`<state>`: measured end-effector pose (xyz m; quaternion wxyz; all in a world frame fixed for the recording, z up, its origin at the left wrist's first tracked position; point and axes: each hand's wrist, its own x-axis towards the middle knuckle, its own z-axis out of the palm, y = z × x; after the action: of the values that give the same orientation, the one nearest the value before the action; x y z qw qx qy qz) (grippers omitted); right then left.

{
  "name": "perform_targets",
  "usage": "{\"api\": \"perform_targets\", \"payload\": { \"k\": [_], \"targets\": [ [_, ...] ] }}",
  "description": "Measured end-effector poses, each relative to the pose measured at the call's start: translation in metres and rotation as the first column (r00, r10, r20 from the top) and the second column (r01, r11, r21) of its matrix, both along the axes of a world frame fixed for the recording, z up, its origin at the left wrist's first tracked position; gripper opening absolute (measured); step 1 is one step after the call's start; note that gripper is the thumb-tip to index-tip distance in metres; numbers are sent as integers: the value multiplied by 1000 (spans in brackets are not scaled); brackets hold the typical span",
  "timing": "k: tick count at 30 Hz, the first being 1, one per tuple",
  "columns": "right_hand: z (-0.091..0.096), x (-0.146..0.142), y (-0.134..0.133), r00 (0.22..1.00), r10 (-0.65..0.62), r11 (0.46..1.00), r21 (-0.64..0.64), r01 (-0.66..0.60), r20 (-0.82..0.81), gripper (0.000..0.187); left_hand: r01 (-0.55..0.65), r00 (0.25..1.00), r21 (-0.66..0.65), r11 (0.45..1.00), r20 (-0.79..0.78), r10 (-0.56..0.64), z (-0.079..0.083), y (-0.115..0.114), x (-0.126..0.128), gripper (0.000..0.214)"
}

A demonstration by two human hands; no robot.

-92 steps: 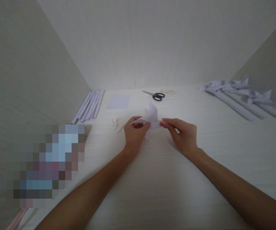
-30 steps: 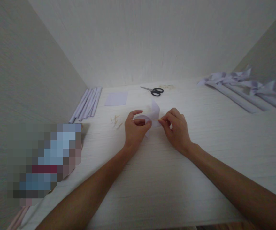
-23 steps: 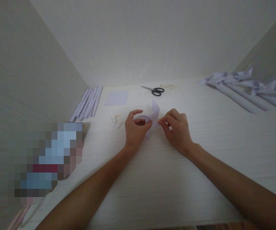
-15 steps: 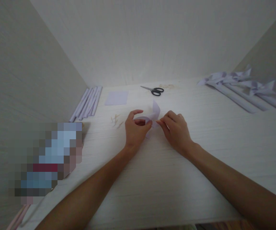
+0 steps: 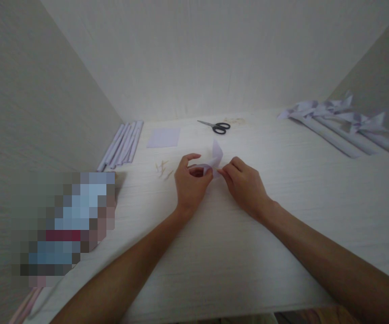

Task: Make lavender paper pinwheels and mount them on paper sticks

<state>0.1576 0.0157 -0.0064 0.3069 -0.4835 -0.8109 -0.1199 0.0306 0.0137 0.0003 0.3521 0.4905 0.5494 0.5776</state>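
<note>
My left hand [image 5: 192, 183] pinches a pale lilac paper pinwheel [image 5: 217, 152] between thumb and fingers, with one curved blade standing up beyond them. The index finger is lifted and bent away from the paper. From the right, my right hand [image 5: 245, 182] closes its thumb and forefinger by the pinwheel's middle, on something too small to make out. Left of my left hand, several short, thin tan sticks [image 5: 162, 168] lie scattered on the white table [image 5: 221, 261].
Black-handled scissors [image 5: 220, 128] and a square paper sheet [image 5: 163, 137] lie behind my hands. Rolled paper tubes [image 5: 122, 144] are lined up at left. Finished-looking pinwheels on paper sticks [image 5: 332, 135] rest at right. A pixelated object [image 5: 79, 216] stands at the left edge.
My hands keep nearly the same pose. The right thumb and forefinger have shifted slightly left with the pinwheel, and the whole view has drifted a little.
</note>
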Motion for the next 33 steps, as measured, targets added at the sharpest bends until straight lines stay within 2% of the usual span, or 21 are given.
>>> {"api": "perform_targets", "payload": {
  "k": [3, 8, 10, 17, 22, 33],
  "targets": [
    [1, -1, -1, 998, 22, 1000, -18, -23, -62, 26, -9, 1000, 14, 1000, -7, 9, 0, -1, 1, 35],
    [1, 0, -2, 962, 77, 994, -53, -94, -263, 16, 5, 1000, 41, 999, -6, -4, -1, -1, 1, 34],
    [1, 0, -2, 954, 87, 993, -54, -107, -286, 15, 5, 1000, 45, 999, -10, -5, -1, -2, 1, 34],
    [2, -3, -5, 963, 104, 984, -115, -136, -249, 18, -45, 997, 58, 997, -55, 48, -1, -1, 1, 32],
    [5, -4, -5, 976, 52, 980, -174, -91, -212, 21, -34, 994, 84, 996, -98, 43, -3, -2, 1, 32],
    [5, -3, -4, 988, 6, 989, -144, -29, -153, 17, -6, 994, 93, 996, -107, 16, -5, -3, 1, 31]
  ]
}}
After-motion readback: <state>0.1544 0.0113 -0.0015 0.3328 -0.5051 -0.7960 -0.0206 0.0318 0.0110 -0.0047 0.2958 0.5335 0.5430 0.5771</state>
